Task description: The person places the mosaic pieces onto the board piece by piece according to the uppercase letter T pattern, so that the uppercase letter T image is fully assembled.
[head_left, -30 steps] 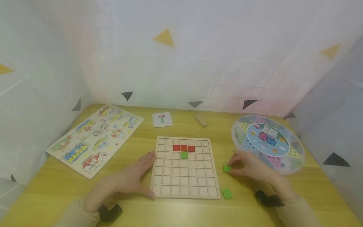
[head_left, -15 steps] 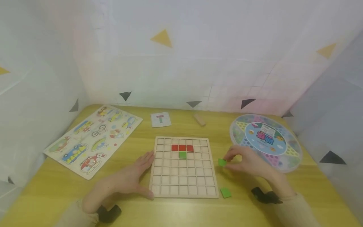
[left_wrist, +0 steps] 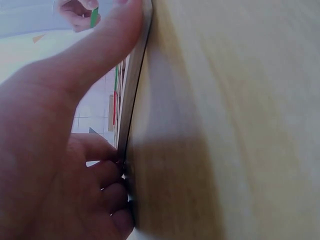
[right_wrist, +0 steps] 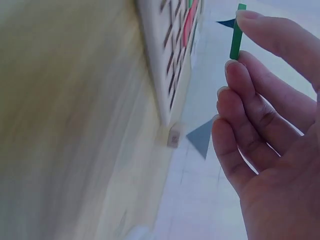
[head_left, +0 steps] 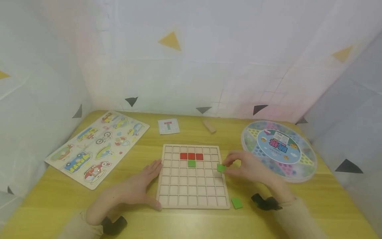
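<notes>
A wooden grid board (head_left: 194,191) lies at the middle of the table. Three red tiles (head_left: 191,156) form a row in its upper part, and one green tile (head_left: 192,163) sits just below the middle one. My left hand (head_left: 135,187) is spread along the board's left side, thumb near the front corner and fingertips against the edge. Thumb and index finger of my right hand (head_left: 247,167) pinch another green tile (head_left: 221,168) by its side. That tile overlaps the board's right edge from above; the right wrist view shows the held tile (right_wrist: 238,32) edge-on, raised off the table.
A loose green tile (head_left: 237,203) lies beside the board's front right corner. Behind the board are a card with a T pattern (head_left: 168,126) and a small wooden block (head_left: 209,126). A vehicle puzzle board (head_left: 116,151) lies left, a round clear game case (head_left: 279,149) right.
My right hand has lifted the green tile off the table and carried it left to the board's right edge. The left hand stays at the board's left side.
</notes>
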`<action>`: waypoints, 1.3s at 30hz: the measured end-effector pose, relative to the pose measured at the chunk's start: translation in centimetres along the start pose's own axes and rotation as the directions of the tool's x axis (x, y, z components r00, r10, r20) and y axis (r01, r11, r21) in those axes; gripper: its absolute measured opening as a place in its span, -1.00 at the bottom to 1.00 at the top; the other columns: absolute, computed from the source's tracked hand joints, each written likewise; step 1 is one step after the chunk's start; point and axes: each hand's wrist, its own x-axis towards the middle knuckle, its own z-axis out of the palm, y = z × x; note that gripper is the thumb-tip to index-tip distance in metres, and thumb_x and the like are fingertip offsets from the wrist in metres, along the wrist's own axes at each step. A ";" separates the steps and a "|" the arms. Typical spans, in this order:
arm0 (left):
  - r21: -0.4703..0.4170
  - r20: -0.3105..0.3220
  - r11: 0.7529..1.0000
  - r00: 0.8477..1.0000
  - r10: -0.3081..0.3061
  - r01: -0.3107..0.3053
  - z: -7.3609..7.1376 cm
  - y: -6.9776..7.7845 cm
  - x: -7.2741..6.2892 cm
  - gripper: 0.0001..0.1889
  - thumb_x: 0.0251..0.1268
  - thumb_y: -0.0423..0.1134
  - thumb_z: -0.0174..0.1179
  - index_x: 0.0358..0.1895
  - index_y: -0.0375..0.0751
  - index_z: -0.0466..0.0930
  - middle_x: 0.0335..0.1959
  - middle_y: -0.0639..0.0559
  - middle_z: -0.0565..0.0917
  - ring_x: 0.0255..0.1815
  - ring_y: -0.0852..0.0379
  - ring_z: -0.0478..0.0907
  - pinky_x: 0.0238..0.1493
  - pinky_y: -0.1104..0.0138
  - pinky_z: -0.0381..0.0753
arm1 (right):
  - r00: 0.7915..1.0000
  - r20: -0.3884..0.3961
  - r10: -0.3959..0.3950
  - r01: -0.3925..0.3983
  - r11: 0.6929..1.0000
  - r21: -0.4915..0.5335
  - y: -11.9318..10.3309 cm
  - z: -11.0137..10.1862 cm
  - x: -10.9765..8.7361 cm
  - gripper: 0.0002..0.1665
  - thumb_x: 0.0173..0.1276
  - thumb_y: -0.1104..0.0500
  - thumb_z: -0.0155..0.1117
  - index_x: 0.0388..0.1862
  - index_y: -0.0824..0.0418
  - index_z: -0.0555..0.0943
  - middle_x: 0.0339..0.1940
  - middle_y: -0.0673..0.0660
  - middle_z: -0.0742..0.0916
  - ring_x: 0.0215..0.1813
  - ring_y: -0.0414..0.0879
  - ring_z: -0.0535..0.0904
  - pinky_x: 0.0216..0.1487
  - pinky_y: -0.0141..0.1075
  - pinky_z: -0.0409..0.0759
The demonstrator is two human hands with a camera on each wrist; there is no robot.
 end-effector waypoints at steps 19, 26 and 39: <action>0.011 -0.005 1.000 1.000 -0.007 0.007 0.0 0.0 0.0 0.43 -0.24 0.49 0.38 0.62 -0.25 -0.16 0.66 -0.13 -0.23 0.65 -0.20 -0.26 0.57 -0.12 -0.05 | 0.992 0.082 -0.100 0.095 0.994 0.061 -4.2 2.3 5.3 -0.81 0.18 0.05 0.54 -0.24 0.03 0.77 -0.29 -0.16 0.72 -0.16 -0.29 0.65 -0.05 -0.25 0.69; 0.011 -0.017 1.000 1.000 0.022 -0.021 0.0 0.0 0.0 0.42 -0.22 0.49 0.38 0.61 -0.28 -0.14 0.66 -0.15 -0.21 0.65 -0.21 -0.24 0.56 -0.14 -0.02 | 0.987 0.087 -0.132 0.123 0.987 0.108 -4.9 3.0 5.9 -0.82 0.17 0.12 0.55 -0.25 0.09 0.76 -0.30 -0.03 0.72 -0.16 -0.21 0.65 -0.07 -0.20 0.71; 0.001 -0.014 0.999 0.999 0.039 -0.039 0.0 0.0 -0.1 0.41 -0.20 0.48 0.38 0.61 -0.31 -0.12 0.66 -0.14 -0.20 0.65 -0.21 -0.24 0.56 -0.13 0.00 | 0.989 0.128 -0.077 0.059 0.989 0.139 -4.8 5.1 6.4 -0.82 0.17 0.14 0.55 -0.24 0.12 0.79 -0.34 -0.08 0.70 -0.18 -0.22 0.65 -0.10 -0.27 0.70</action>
